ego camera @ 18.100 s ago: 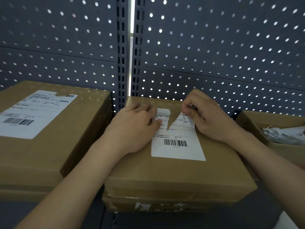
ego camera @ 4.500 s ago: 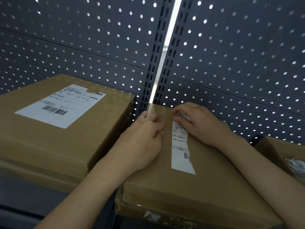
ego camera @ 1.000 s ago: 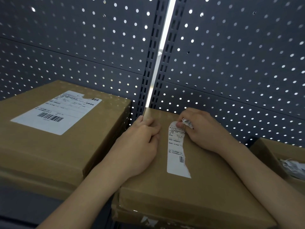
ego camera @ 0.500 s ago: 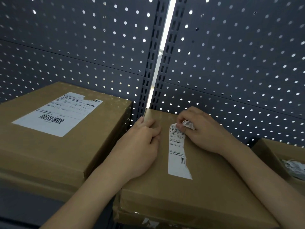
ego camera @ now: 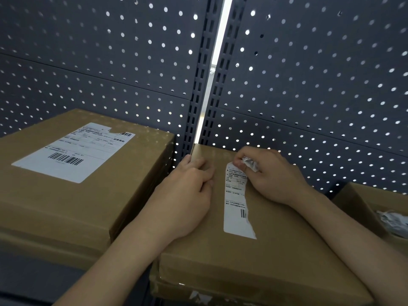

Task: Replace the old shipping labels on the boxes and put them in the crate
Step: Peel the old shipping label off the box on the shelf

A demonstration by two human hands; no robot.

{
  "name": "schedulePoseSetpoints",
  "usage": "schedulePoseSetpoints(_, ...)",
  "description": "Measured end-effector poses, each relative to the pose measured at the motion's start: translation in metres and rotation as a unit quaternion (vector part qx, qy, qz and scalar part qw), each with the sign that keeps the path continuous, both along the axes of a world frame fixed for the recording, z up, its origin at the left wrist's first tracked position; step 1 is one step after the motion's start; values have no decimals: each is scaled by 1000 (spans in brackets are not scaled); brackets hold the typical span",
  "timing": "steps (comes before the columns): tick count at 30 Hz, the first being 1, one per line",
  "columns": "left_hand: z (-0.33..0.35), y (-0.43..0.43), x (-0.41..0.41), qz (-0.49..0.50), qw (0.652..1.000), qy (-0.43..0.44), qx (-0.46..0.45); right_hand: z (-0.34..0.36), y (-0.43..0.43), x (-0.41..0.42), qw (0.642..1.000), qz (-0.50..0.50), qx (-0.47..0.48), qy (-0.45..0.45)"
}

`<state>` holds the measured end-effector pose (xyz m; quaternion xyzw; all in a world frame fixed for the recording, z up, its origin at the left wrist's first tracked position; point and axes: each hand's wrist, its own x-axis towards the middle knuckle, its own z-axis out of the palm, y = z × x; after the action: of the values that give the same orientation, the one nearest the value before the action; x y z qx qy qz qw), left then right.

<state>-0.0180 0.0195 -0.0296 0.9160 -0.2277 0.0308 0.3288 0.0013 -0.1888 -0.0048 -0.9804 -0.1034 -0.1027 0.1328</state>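
A flat brown cardboard box (ego camera: 276, 257) lies in front of me on the shelf. A narrow torn strip of the white shipping label (ego camera: 236, 202) remains stuck on its top. My left hand (ego camera: 187, 195) lies on the box's left side, fingers at its far left corner, holding it down. My right hand (ego camera: 271, 175) sits at the strip's top end, its fingertips picking at that edge while it holds a crumpled scrap of peeled label (ego camera: 249, 163). A second box (ego camera: 92, 195) to the left carries a nearly whole label (ego camera: 72, 151).
A dark perforated back panel (ego camera: 309, 74) rises right behind the boxes, with a bright vertical gap in the middle. An open cardboard box (ego camera: 375, 206) at the right edge holds crumpled label scraps (ego camera: 395, 221). Another flat box lies under the one I work on.
Since 18 s ago most of the label has been torn off, leaving the narrow strip. Over the last second both hands stay almost still; the right fingertips keep working at the strip's top.
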Motion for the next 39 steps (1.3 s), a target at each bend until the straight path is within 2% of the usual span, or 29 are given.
schedulePoseSetpoints(11, -2, 0, 2, -3, 1000, 6, -3, 7, 13, -9, 991, 33, 130, -9)
schedulePoseSetpoints(17, -3, 1, 1, -7, 1000, 8, -11, 5, 7, -1, 999, -40, 4, -3)
schedulePoseSetpoints(24, -3, 1, 2, -7, 1000, 15, -14, 8, 7, -4, 999, -7, 16, 29)
schedulePoseSetpoints(39, -4, 0, 4, -1, 1000, 7, -13, 8, 10, -13, 992, 72, 103, -22)
